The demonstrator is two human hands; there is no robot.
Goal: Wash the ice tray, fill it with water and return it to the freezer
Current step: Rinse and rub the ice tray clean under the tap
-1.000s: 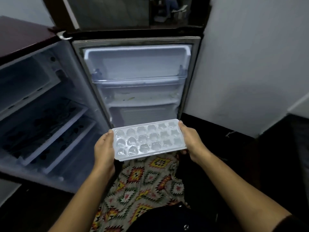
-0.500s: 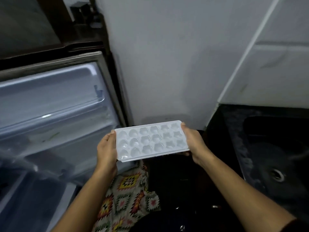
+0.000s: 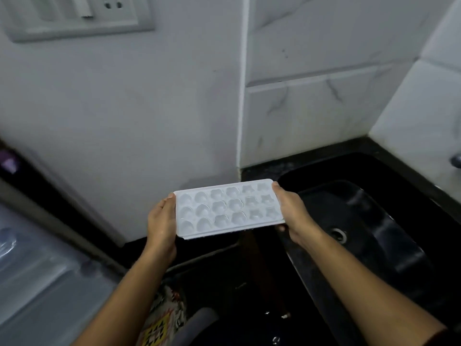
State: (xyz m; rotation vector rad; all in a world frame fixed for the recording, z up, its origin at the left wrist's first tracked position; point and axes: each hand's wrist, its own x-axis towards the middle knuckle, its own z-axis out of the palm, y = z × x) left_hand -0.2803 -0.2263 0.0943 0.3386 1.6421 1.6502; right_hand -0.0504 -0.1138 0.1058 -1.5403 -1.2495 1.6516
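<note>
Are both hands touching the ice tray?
Touching. The head view shows the left hand gripping one end of the ice tray and the right hand gripping the other end.

Home kitchen, small & dim. Evidence: black sink (image 3: 389,228) w/ round metal drain (image 3: 338,235), set in a dark stone counter (image 3: 262,171) that runs into a corner. Walls behind it are white marble-look tiles (image 3: 311,108); plain painted wall to the left w/ a white switch/socket plate (image 3: 74,18) up top. Bit of a metal tap (image 3: 456,161) at far right edge, above the sink. Open fridge door (image 3: 37,283) w/ pale inner shelves at lower left, blurred. White ice tray (image 3: 228,208) w/ shaped cups sits in view just left of the sink: domestic kit, not commercial.
</note>
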